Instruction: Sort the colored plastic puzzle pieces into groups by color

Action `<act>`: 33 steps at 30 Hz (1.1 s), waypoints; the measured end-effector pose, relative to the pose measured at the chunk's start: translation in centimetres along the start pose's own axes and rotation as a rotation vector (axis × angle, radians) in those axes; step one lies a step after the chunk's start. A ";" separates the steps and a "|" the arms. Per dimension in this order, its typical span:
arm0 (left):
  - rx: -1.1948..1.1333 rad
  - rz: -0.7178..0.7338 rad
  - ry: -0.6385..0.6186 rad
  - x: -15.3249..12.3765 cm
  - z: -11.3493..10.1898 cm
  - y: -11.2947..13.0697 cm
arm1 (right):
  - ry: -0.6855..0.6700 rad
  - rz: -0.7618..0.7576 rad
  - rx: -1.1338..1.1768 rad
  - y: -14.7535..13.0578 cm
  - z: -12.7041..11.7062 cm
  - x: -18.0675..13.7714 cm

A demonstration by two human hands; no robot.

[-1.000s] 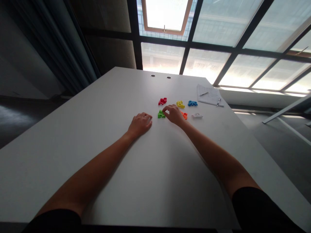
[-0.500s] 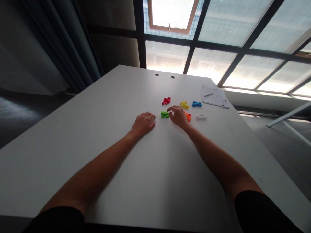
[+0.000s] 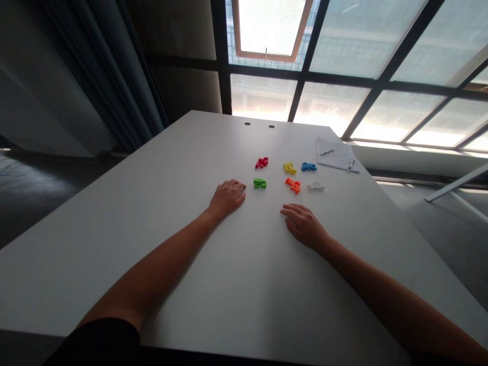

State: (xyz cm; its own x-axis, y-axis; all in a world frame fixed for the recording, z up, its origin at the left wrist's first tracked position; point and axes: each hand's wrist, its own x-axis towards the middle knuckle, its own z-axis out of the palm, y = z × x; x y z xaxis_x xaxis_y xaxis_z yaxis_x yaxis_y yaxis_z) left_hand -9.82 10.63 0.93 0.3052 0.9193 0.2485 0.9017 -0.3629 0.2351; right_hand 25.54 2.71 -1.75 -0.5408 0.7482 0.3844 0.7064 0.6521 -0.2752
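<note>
Several small coloured plastic pieces lie on the white table (image 3: 152, 218): red (image 3: 261, 162), yellow (image 3: 289, 168), blue (image 3: 308, 166), green (image 3: 260, 183), orange (image 3: 293, 185) and white (image 3: 315, 186). My left hand (image 3: 227, 196) rests palm down on the table with its fingers curled under, just left of the green piece and holding nothing. My right hand (image 3: 303, 224) lies flat on the table with fingers stretched out, a short way in front of the orange piece and touching none of the pieces.
A sheet of paper (image 3: 335, 154) with a pen and a clip lies at the table's far right corner. Two cable holes (image 3: 259, 124) sit near the far edge. Big windows stand behind the table, dark curtains at the left.
My right hand has let go of the green piece and drawn back toward me, now lying flat on the table. The left hand has stayed put.
</note>
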 end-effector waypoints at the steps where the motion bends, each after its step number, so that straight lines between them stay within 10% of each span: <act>1: 0.009 0.001 0.004 0.0 -0.1 0.1 | 0.002 0.006 -0.005 0.0 0.0 0.0; 8: 0.020 0.044 -0.018 -0.9 -0.4 1.6 | -0.009 0.054 -0.002 -0.2 0.3 1.4; 18: -0.023 0.326 -0.200 -9.5 0.4 3.6 | -0.367 0.135 -0.104 -5.2 0.0 -0.8; 33: 0.057 0.350 -0.249 -9.6 0.1 4.1 | -0.423 0.136 -0.100 -6.1 -0.9 -0.8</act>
State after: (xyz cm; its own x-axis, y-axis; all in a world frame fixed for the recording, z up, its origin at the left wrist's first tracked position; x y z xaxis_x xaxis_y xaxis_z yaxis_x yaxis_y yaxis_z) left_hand -9.02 0.32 -0.62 0.6542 0.7532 0.0680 0.7437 -0.6571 0.1229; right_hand 22.01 -1.99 0.40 -0.5643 0.8241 -0.0492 0.8134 0.5448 -0.2040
